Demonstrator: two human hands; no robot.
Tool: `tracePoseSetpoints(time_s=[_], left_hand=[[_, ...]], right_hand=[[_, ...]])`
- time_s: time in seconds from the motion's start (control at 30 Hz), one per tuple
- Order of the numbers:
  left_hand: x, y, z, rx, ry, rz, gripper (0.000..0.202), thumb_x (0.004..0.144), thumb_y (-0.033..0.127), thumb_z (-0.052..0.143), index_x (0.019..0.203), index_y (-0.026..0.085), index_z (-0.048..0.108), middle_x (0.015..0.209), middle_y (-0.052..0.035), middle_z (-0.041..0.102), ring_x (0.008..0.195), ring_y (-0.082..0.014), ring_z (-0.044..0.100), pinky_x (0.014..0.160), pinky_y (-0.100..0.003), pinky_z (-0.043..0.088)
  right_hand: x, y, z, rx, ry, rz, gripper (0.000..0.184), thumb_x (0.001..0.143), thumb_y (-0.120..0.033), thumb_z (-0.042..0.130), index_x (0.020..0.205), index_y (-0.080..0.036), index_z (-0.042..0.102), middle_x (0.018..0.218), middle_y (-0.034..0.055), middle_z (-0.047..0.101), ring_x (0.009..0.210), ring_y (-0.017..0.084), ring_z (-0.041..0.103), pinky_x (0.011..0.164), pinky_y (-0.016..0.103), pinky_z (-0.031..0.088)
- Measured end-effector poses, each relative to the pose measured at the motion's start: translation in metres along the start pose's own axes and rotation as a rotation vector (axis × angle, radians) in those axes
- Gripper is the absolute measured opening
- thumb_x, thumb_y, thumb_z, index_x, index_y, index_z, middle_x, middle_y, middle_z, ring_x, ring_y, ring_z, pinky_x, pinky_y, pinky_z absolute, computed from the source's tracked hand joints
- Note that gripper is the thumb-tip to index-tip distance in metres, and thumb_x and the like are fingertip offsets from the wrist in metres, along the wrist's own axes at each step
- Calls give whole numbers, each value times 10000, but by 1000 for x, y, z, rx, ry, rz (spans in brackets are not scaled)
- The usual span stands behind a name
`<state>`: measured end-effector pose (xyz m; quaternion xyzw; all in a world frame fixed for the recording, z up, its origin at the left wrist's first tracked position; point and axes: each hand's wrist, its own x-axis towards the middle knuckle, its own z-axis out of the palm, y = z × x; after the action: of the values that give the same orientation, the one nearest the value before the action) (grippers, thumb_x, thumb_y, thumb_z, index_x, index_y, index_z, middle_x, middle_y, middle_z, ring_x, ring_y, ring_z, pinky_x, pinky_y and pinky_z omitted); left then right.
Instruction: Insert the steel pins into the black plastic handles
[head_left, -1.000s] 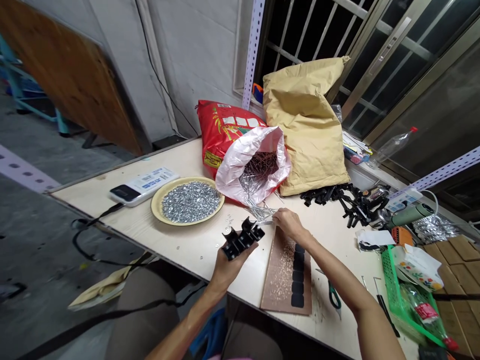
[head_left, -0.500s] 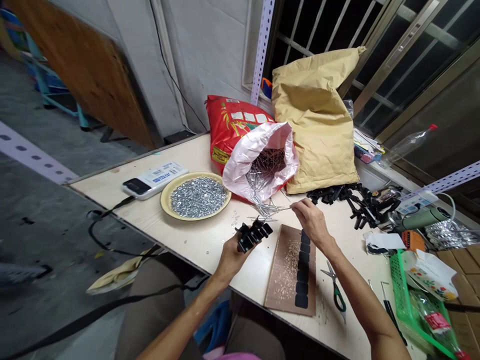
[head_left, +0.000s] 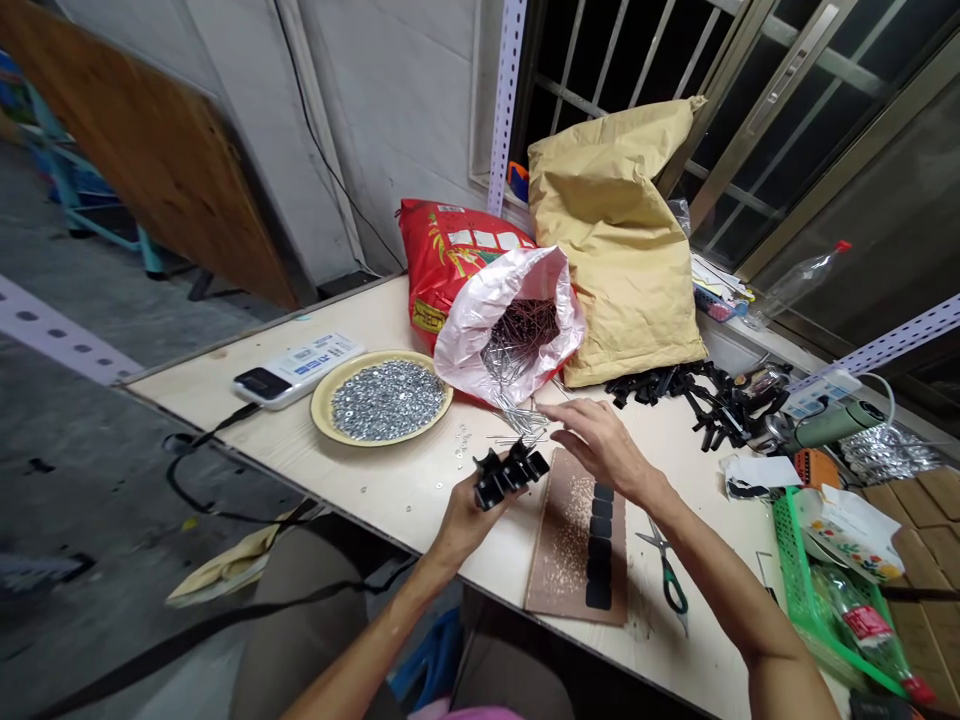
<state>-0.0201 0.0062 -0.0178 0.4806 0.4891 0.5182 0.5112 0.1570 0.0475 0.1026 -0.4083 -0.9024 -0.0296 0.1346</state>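
Several black plastic parts [head_left: 506, 474] are bunched in my left hand [head_left: 465, 520], their curved ends pointing up and outward. My right hand [head_left: 600, 440] has its fingers stretched out and its thumb apart, over thin metal pins [head_left: 521, 420] spilled from the mouth of a red and white bag [head_left: 465, 350]. Inside the bag are more long pins, with rusty-brown ends. Below my right hand lies a brown board [head_left: 559, 560] with a row of black square pads [head_left: 600, 545] and pale speckles. Nothing shows in my right hand's fingers.
A yellow plate [head_left: 321, 425] of small metal washers stands at left beside a white device [head_left: 300, 370]. Behind are a tan sack [head_left: 615, 260] and piled black parts [head_left: 720, 395]. Scissors [head_left: 667, 580] and a green basket [head_left: 795, 580] lie at right. The table's front edge runs below my hands.
My right hand has moved left toward the spilled pins, and its pinched fingers have opened out. My left hand still holds the black parts. The view has shifted slightly.
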Motion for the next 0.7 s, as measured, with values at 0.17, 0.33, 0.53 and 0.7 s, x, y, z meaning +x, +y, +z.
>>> tracePoseSetpoints(time_s=[0.17, 0.33, 0.53, 0.7], left_hand=[[-4, 10, -6, -50, 89, -34, 380, 539, 397, 724, 855, 190, 682, 837, -43, 747, 791, -237, 681, 727, -341, 553], [2, 16, -5, -59, 83, -127, 419, 514, 407, 740, 864, 184, 680, 798, -38, 735, 763, -227, 670, 675, -329, 545], [14, 14, -6, -151, 86, -242, 330, 576, 452, 702, 654, 132, 692, 688, -85, 716, 701, -199, 643, 639, -286, 496], [12, 5, -4, -28, 60, -275, 344, 548, 463, 699, 610, 125, 685, 616, -72, 691, 568, -171, 593, 512, -258, 439]], right_hand=[[9, 16, 45, -107, -416, 370, 211, 928, -189, 467, 937, -167, 677, 946, 79, 639, 881, 178, 574, 746, 272, 397], [12, 17, 90, -162, -502, 389, 230, 907, -107, 437, 877, -129, 664, 999, 126, 641, 977, 215, 555, 833, 324, 380], [7, 29, 67, -155, -472, 375, 214, 889, -65, 429, 932, -121, 631, 912, 116, 659, 862, 190, 596, 777, 288, 423], [-11, 28, 18, 106, 22, 277, 180, 901, -129, 440, 932, -165, 613, 851, 53, 620, 755, 146, 592, 692, 247, 464]])
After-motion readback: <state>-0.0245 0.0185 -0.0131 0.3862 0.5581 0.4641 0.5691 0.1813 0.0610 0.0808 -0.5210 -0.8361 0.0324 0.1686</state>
